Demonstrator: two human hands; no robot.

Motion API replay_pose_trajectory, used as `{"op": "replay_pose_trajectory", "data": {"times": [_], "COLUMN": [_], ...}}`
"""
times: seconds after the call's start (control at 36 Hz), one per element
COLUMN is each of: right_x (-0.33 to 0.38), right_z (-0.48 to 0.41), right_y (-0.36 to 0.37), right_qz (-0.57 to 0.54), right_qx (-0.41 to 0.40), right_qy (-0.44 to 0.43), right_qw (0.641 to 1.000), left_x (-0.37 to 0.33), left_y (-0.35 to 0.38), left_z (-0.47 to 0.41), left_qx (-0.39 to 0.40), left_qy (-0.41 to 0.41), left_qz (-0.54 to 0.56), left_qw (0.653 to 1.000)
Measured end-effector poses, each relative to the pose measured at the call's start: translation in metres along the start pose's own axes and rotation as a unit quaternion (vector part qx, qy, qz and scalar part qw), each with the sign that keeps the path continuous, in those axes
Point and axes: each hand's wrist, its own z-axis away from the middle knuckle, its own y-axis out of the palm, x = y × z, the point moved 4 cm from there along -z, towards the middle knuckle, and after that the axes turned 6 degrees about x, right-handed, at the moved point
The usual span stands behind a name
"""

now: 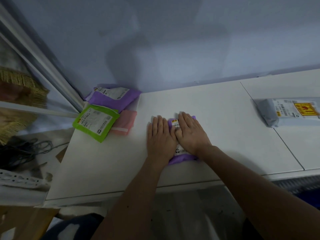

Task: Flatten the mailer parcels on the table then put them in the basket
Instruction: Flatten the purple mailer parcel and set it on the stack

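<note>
A small purple mailer parcel [181,157] with a white label lies on the white table [216,108] near the middle. My left hand [160,135] and my right hand [191,131] lie flat on it side by side, fingers straight, pressing down and covering most of it. At the table's left end a green mailer [95,122], a larger purple mailer [112,97] and a pink mailer [126,122] overlap in a pile. A grey mailer [285,113] with a yellow sticker lies at the far right. No basket shows in the head view.
A blue-grey wall runs behind the table. Left of the table stand a glass pane with a metal frame [43,61], dark cables [20,151] and a brown cardboard piece [22,222] on the floor. A seam [277,135] divides the tabletop on the right.
</note>
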Motion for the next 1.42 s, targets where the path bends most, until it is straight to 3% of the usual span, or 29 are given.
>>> {"op": "replay_pose_trajectory", "data": {"times": [0.25, 0.39, 0.5, 0.53, 0.58, 0.67, 0.83, 0.94, 1.11, 1.19, 1.25, 1.33, 1.42], "right_x": [0.018, 0.022, 0.02, 0.019, 0.017, 0.016, 0.01, 0.009, 0.007, 0.012, 0.016, 0.015, 0.021], "right_z": [0.0, 0.012, 0.017, 0.017, 0.018, 0.022, 0.02, 0.019, 0.01, 0.007, 0.006, 0.01, 0.005], "right_y": [-0.004, 0.004, 0.007, 0.007, 0.006, 0.005, 0.012, 0.014, 0.013, 0.006, -0.006, -0.023, -0.031], "right_qz": [0.072, 0.103, 0.115, 0.106, 0.076, 0.049, 0.027, 0.012, 0.013, -0.004, -0.077, -0.328, -0.446], "right_qx": [0.013, 0.033, 0.018, 0.015, 0.001, -0.028, -0.062, -0.059, -0.044, -0.015, -0.028, -0.029, -0.029], "right_qy": [-0.049, -0.083, -0.087, -0.087, -0.089, -0.09, -0.091, -0.091, -0.094, -0.093, -0.081, 0.011, 0.054], "right_qw": [0.996, 0.991, 0.989, 0.99, 0.993, 0.994, 0.994, 0.994, 0.994, 0.996, 0.993, 0.944, 0.893], "left_x": [-0.011, -0.01, -0.008, -0.009, -0.008, -0.015, -0.014, -0.01, -0.021, -0.022, -0.028, -0.043, -0.052], "left_y": [-0.024, -0.021, -0.017, -0.007, 0.014, 0.014, 0.015, 0.023, 0.0, -0.002, -0.013, -0.031, -0.05], "left_z": [0.008, 0.017, 0.024, 0.022, 0.015, 0.018, 0.014, 0.011, 0.012, 0.006, 0.001, -0.003, -0.003], "left_qx": [0.042, 0.046, 0.019, 0.052, 0.035, 0.028, 0.025, 0.027, 0.043, 0.08, 0.062, 0.047, 0.041], "left_qy": [0.017, 0.072, 0.053, 0.056, 0.058, 0.091, 0.02, 0.029, -0.013, -0.06, -0.082, -0.13, -0.143], "left_qz": [0.05, 0.097, 0.184, 0.183, 0.096, 0.05, 0.096, 0.069, 0.163, 0.243, 0.339, 0.515, 0.615], "left_qw": [0.998, 0.992, 0.981, 0.98, 0.993, 0.994, 0.995, 0.997, 0.986, 0.965, 0.935, 0.846, 0.774]}}
